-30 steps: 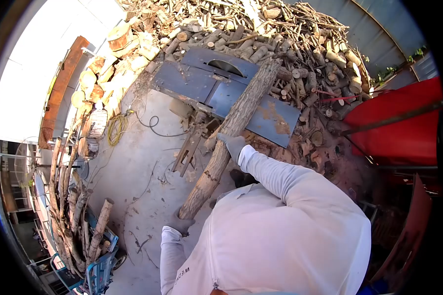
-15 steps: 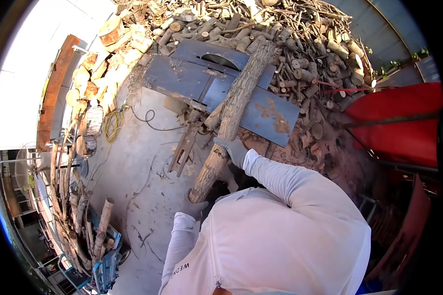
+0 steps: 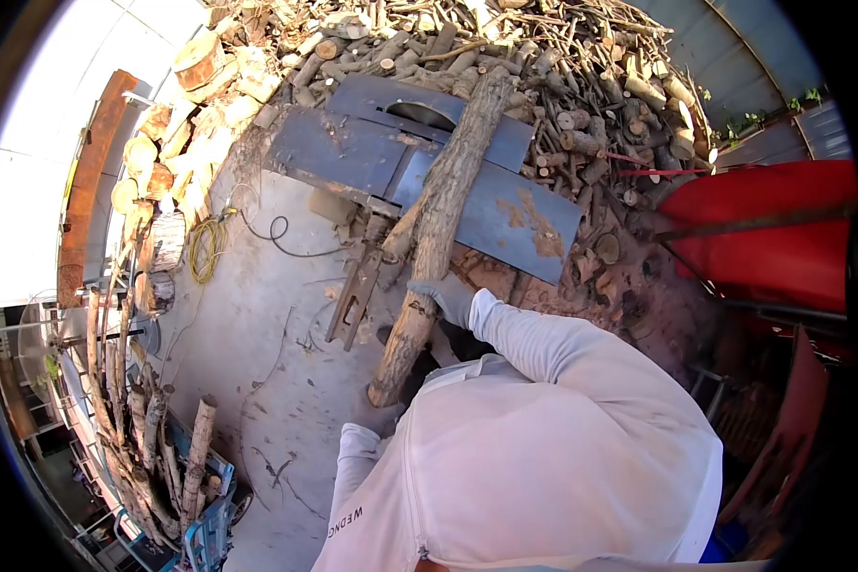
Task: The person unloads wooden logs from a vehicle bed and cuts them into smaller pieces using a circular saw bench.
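A long rough-barked log point(image 3: 451, 181) lies slanting across the blue metal saw table point(image 3: 505, 224), its near end sticking out toward me past the table edge. My right hand point(image 3: 448, 297), in a grey glove, is wrapped over the log just short of the table. A side stub of the log juts out left near that edge. The left sleeve point(image 3: 356, 453) is beside my body, below the log's near end. Of my left hand almost nothing shows, so its fingers cannot be made out. Part of a round saw blade point(image 3: 419, 115) rises from a slot left of the log.
A big heap of cut firewood point(image 3: 582, 105) rises behind the table. Thick log rounds point(image 3: 200, 62) are stacked at the left. Long branches stand in a blue cart point(image 3: 210, 534) at lower left. A yellow cable coil point(image 3: 203, 250) lies on the concrete. At right is a red metal body point(image 3: 763, 229).
My left hand has come off the log's near end and dropped back toward my body. The right hand stays on the log, which has shifted slightly toward me.
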